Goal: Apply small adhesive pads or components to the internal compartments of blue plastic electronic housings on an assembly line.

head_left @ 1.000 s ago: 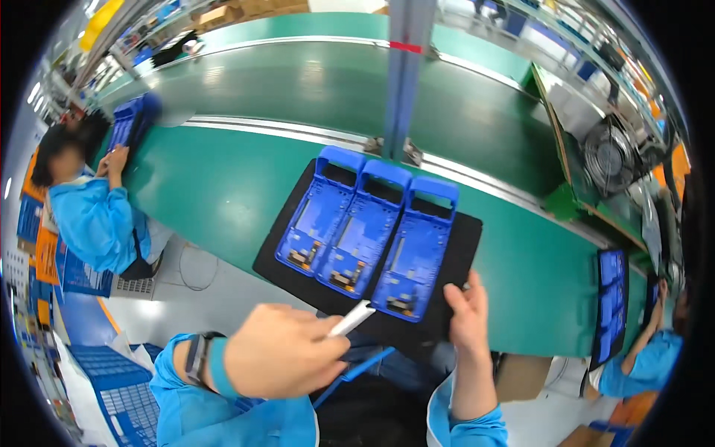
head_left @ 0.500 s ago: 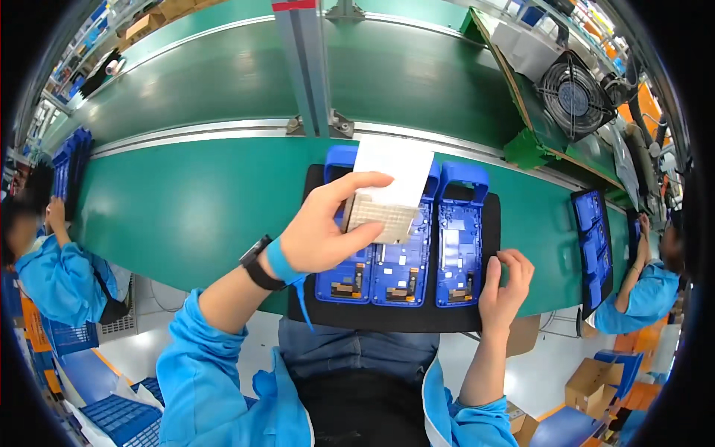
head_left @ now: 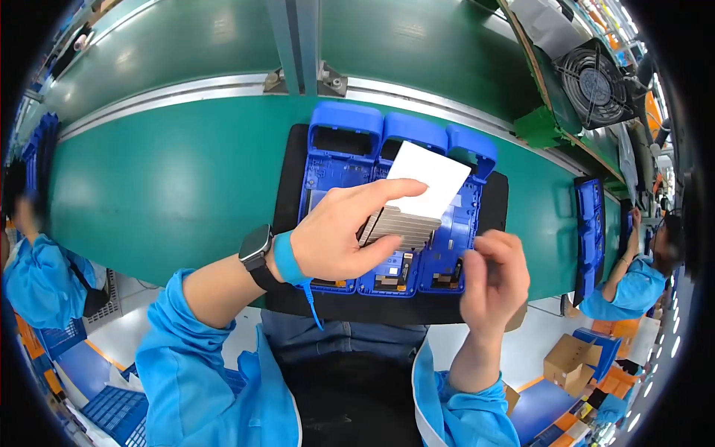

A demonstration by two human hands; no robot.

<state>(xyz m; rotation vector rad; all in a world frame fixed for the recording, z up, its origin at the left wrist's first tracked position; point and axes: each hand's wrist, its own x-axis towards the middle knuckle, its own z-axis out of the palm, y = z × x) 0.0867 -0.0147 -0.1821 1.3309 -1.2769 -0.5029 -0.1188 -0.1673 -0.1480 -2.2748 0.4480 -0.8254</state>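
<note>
My left hand (head_left: 339, 235) grips a stack of sheets (head_left: 428, 182), white on the upper part and grey-beige with narrow strips below, thumb and fingers around its left side. The stack is tilted over three blue plastic housings (head_left: 462, 205) that lie side by side on a black mat (head_left: 290, 190). Each housing has a raised frame at its far end and small dark and orange parts at its near end. Beside the right housing hovers my right hand (head_left: 497, 279), its fingers curled with thumb and forefinger close together. Whether anything small is pinched there is hidden.
A metal post (head_left: 294, 48) stands on the rail behind the green bench (head_left: 164, 179). At the far right is a fan (head_left: 596, 86). Other blue housings (head_left: 588, 231) lie to the right, near a co-worker (head_left: 633, 276); another person (head_left: 48, 272) sits at the left.
The view has shifted. My left hand has turned the stack clockwise and brought it right over the middle and right housings. My right hand has curled its fingers and come closer to the housings.
</note>
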